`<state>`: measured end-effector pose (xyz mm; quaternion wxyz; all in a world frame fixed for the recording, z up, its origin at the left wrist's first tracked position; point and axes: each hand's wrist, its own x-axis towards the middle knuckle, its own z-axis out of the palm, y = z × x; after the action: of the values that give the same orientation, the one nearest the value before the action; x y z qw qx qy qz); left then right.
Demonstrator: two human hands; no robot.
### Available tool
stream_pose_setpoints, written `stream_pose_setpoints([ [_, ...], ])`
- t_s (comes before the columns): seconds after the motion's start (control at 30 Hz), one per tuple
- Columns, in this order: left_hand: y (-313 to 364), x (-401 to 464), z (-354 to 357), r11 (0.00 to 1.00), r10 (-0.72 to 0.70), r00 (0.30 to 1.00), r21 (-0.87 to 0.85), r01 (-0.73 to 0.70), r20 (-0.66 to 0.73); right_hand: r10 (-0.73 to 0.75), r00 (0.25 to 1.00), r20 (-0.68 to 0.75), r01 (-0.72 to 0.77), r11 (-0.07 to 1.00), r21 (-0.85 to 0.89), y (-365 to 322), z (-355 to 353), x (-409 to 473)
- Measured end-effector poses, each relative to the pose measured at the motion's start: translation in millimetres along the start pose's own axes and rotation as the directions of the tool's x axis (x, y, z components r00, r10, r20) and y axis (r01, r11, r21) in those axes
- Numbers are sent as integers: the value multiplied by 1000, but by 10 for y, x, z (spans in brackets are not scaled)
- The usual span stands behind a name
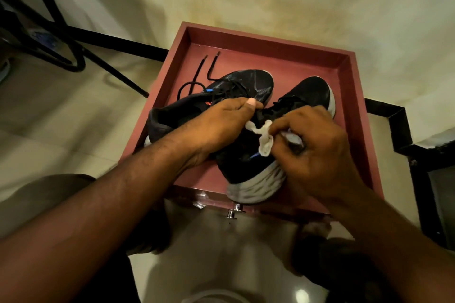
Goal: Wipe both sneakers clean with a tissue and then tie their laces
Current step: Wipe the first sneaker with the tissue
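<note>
Two black sneakers with white soles lie in a red tray (349, 76). The left sneaker (248, 81) points away from me, its loose black laces (197, 74) trailing over the tray floor. The right sneaker (246, 157) lies nearer, heel toward me, toe at the far right. My left hand (221, 123) rests across both sneakers, fingers curled with the thumb on top, steadying them. My right hand (312, 150) pinches a crumpled white tissue (263, 138) against the right sneaker's upper near its collar.
The tray sits on a red stand with a metal knob (234, 211) at its near edge. Black metal frame bars (81, 34) cross the pale tiled floor at the left, and another black frame (403, 128) stands at the right. My knees show below.
</note>
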<state>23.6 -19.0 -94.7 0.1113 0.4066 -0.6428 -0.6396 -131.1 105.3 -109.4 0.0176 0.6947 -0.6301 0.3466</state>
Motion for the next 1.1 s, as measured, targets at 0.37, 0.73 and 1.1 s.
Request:
stream_pose_setpoints([
  [0.37,-32,6,-107,994,47,991,91,-59,129,-39,999,-9,38,999,-14,29,-8,-34],
  [0.73,46,-114,-252,990,19,974,135,-50,224,-81,996,48,79,996,46,23,1,-47],
  [1.1,23,-115,-293,995,3,978,98,-24,209,243,959,-149,-201,947,250,190,-145,-3],
])
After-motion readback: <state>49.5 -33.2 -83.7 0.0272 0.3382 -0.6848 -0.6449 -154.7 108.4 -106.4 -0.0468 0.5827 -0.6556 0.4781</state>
